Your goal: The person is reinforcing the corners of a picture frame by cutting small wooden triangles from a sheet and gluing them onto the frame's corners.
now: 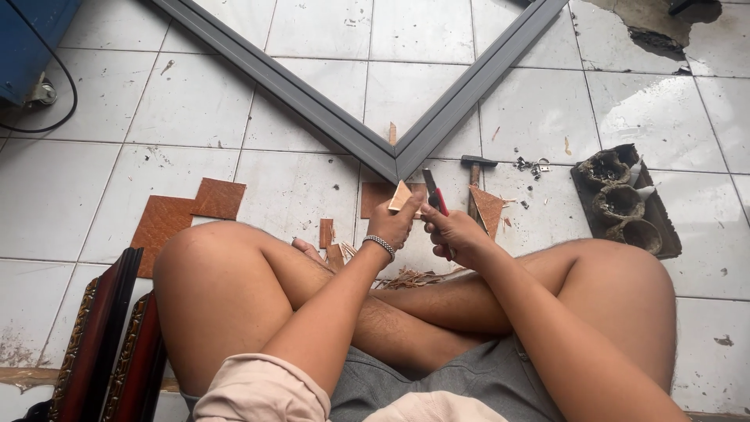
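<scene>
1. Far left on the tiled floor [70, 203], two dark carved picture frames [109, 344] stand on edge beside the person's knee, and brown board sheets [176, 219] lie flat on the tiles just beyond it.
2. Left of centre, the left hand [394, 227], a beaded bracelet at its wrist, pinches a small pale wedge of wood [401, 197] between thumb and fingertips, held up above the crossed legs.
3. Just right of it, the right hand [457, 234] is closed around a red-handled knife [434, 195] whose blade points up, close against the wedge's edge.
4. The wedge looks thin, light and stiff, apt to split along the grain; the thick end, clear of the blade, looks the safest place to take it.
5. Behind both hands, the mitred corner of a grey frame [394, 156] points toward the person, with a sliver of wood at its joint.
6. Right of the hands, a hammer [474, 176] and a triangular brown offcut [488, 209] lie on the tiles, and shavings [406, 277] lie by the shins.
7. Farther right, small metal bits [531, 166] are scattered, and a dark tray with round holders [625, 199] sits beyond.
</scene>
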